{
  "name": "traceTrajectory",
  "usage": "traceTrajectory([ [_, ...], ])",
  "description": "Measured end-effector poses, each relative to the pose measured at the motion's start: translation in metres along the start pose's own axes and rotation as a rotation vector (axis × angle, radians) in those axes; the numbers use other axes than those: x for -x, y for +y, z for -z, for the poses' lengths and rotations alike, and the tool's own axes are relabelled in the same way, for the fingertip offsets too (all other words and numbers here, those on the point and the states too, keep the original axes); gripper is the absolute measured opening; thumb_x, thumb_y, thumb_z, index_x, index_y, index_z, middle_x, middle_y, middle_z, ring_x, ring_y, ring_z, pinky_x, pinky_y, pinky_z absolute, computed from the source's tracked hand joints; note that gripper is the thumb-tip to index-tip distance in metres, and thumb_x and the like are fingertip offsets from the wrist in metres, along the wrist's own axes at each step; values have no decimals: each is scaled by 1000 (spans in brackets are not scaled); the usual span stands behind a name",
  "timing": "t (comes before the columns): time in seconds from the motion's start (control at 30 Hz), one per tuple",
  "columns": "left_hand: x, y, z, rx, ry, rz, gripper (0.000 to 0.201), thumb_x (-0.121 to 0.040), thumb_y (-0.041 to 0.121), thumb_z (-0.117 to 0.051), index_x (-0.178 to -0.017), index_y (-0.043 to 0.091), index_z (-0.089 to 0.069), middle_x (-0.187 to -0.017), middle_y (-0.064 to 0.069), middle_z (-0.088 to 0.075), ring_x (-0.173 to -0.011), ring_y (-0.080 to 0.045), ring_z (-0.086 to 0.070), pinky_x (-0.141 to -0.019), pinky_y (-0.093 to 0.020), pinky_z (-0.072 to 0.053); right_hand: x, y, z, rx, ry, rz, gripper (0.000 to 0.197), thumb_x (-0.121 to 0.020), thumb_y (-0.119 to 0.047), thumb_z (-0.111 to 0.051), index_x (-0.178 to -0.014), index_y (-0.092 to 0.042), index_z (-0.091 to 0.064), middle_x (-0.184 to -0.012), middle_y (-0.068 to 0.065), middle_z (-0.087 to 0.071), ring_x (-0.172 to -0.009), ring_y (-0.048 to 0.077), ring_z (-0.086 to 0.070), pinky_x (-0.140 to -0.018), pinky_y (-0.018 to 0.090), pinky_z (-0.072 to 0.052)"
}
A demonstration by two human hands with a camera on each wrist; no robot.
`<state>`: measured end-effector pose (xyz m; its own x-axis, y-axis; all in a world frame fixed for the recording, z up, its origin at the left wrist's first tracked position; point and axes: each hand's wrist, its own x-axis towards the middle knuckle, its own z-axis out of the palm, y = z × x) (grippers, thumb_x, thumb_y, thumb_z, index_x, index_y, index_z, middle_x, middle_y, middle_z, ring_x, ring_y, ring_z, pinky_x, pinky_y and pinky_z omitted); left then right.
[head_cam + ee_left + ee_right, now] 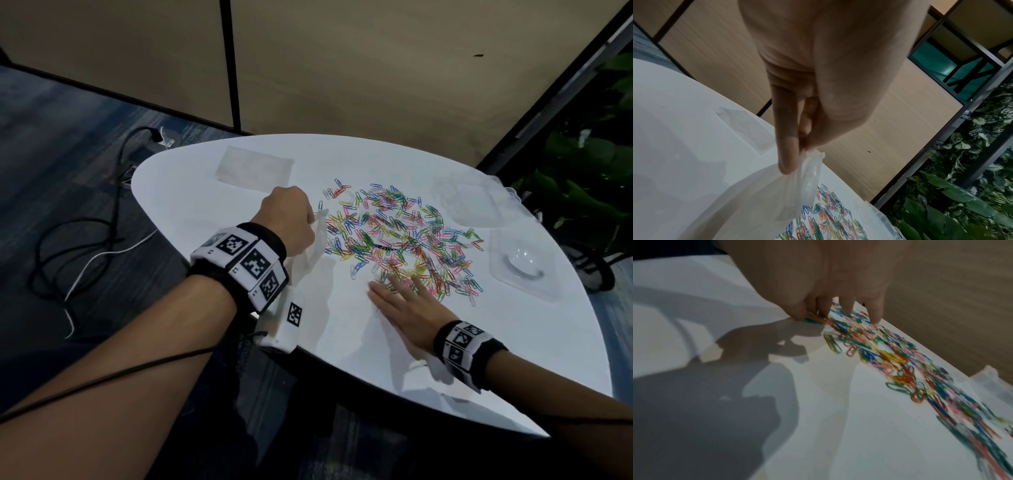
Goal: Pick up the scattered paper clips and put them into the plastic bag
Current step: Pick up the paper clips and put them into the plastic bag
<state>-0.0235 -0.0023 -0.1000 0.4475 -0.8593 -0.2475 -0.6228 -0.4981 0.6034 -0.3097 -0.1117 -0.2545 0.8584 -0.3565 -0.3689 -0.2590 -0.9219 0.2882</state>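
The left hand (287, 219) is pinching the top edge of a thin, clear, crumpled plastic bag (313, 251) between thumb & forefinger; the left wrist view is showing the film bunched at the fingertips (787, 162), w/ the bag (764, 194) hanging down toward the white rounded tabletop (191, 205). The bag is sitting just left of the spread of multicoloured wire paper clips (400, 236), its lower part touching the tabletop.

The right hand (407, 308) is lying low at the near edge of the clip spread, fingers extended & slightly apart. In the right wrist view the fingertips (876, 318) are touching down among the paper clips (900, 363), & thumb & forefinger are closing on a few clips at the spread's near-left end, tho blur is making the exact count unreadable.

A flat clear plastic sheet (255, 169) is lying at the far-left of the tabletop, well apart from the clips. 2 clear plastic trays are sitting at the right: 1 far (472, 202), 1 nearer w/ a round dome (524, 270). Black & white cables (68, 246) are trailing on the floor at left.
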Motion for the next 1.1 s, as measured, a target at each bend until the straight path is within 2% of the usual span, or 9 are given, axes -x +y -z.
traceTrajectory([
  [0.1,1,2,-2,0,-11,0,30,-86,-1,-55,-107,8,-76,-100,-15,-74,-94,-31,-73,-89,-39,-61,-7,12,-7,-98,-120,-88,76,-90,-11,-46,-155,-12,-6,-163,9,-9,-140,47,-29,-95,58,-49],
  [0.23,0,2,-2,1,-11,9,30,-87,0,-54,-107,7,-75,-100,-16,-73,-95,-31,-73,-90,-39,-60,-19,16,6,-173,-59,-83,63,-84,8,-49,-145,1,-34,-155,14,-27,-122,37,-50,-93,40,-52],
  [0.33,-1,3,-4,-7,-18,9,30,-87,-1,-54,-107,7,-75,-101,-15,-74,-94,-31,-73,-89,-39,-61,-33,14,21,-293,21,-174,26,-82,8,-55,-100,-9,-66,-113,9,-58,-92,26,-61,-71,29,-48],
  [0.43,-2,4,-6,-22,-24,4,31,-87,-1,-54,-108,7,-75,-103,-15,-74,-95,-31,-72,-90,-39,-60,-45,21,33,-468,7,-395,30,-85,0,-57,-62,-17,-62,-82,2,-62,-71,19,-61,-58,17,-40],
  [0.67,-5,4,-8,-47,-32,-5,33,-86,-2,-55,-109,8,-75,-106,-14,-72,-96,-31,-72,-89,-39,-60,-43,54,75,-1224,169,-814,8,-78,-12,-78,-86,-11,-78,-81,3,-76,-72,14,-72,-75,27,-58],
  [0.77,-6,6,-9,-51,-44,-6,34,-86,-4,-54,-110,8,-75,-107,-14,-72,-94,-31,-72,-88,-39,-61,-39,61,100,-1742,246,-791,18,-75,-4,-79,-93,0,-75,-92,15,-76,-86,27,-74,-85,36,-59],
  [0.87,-4,10,-11,-56,-45,-8,35,-86,-4,-54,-113,7,-73,-107,-14,-72,-92,-29,-73,-88,-39,-61,-42,47,132,-2214,265,-607,30,-77,2,-74,-104,12,-67,-105,25,-71,-98,31,-71,-85,30,-58],
  [0.97,-1,13,-16,-57,-45,-16,33,-87,-4,-53,-110,8,-73,-104,-13,-73,-93,-28,-74,-89,-37,-60,-52,20,156,-2344,204,-466,27,-83,4,-69,-106,16,-65,-102,22,-71,-93,26,-72,-79,24,-58],
  [1.1,-1,17,-21,-40,-42,-30,32,-84,-1,-57,-107,10,-76,-105,-12,-74,-96,-30,-72,-90,-37,-60,-69,-9,162,-2243,183,-533,22,-85,11,-63,-105,20,-63,-101,29,-69,-81,29,-72,-71,25,-60],
])
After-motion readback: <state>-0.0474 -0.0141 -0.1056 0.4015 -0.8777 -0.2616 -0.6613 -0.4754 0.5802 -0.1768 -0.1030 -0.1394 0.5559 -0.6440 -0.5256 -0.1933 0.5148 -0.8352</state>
